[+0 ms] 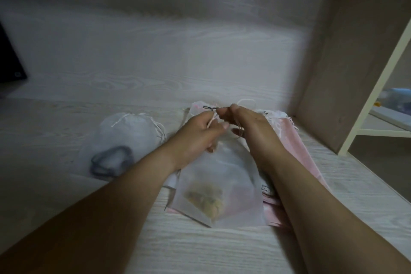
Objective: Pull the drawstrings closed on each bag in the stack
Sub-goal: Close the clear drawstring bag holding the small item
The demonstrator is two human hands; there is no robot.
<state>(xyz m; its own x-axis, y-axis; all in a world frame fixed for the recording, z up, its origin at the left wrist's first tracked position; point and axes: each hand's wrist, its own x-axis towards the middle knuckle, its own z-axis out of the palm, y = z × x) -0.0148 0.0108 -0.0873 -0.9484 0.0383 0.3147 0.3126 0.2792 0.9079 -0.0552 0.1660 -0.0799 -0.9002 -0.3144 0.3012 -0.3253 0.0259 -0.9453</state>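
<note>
Pinching the drawstrings (238, 132) at the mouth of the top bag (224, 173) with 2 hands: curling the left hand (195, 133) round a pale cord, nipping another cord in the thumb and forefinger of the right hand (251, 127), knuckles almost touching. Keeping the translucent top bag directly beneath the grip, with yellowish contents (204, 198) showing nearer the wrists. Resting it on the stack (299, 151) of pink bags spreading right of the grip. Leaving 1 cinched white bag (126, 135) lying left of the grip on the desk (200, 249).

Home room: wood-grain desk (155, 73), cream shelf frame (378, 87) beside.
</note>
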